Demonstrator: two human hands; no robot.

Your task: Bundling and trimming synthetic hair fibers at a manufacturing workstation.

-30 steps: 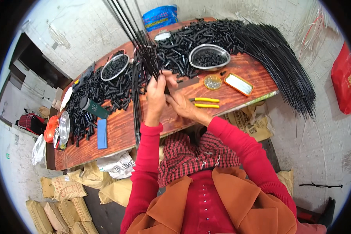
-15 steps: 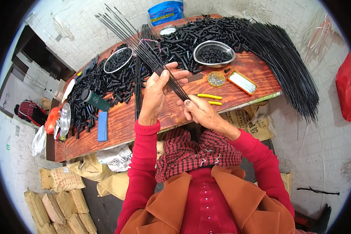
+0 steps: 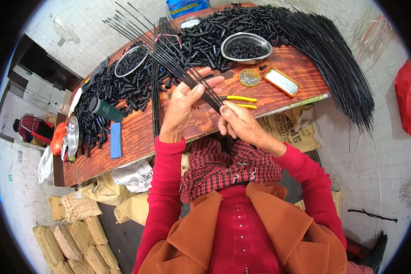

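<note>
Sorting step: left hand (image 3: pixel 183 106) cups a fanned bundle of thin black rods (image 3: pixel 169 55), fingers loosely curled under them; right hand (image 3: pixel 238 122) pinches the rods' near ends just beside it. Rods splay away over the surface (image 3: pixel 137 132). Next likely needs evening the ends. Yellow pliers (image 3: pixel 239 101) lie just beyond the right hand.
</note>
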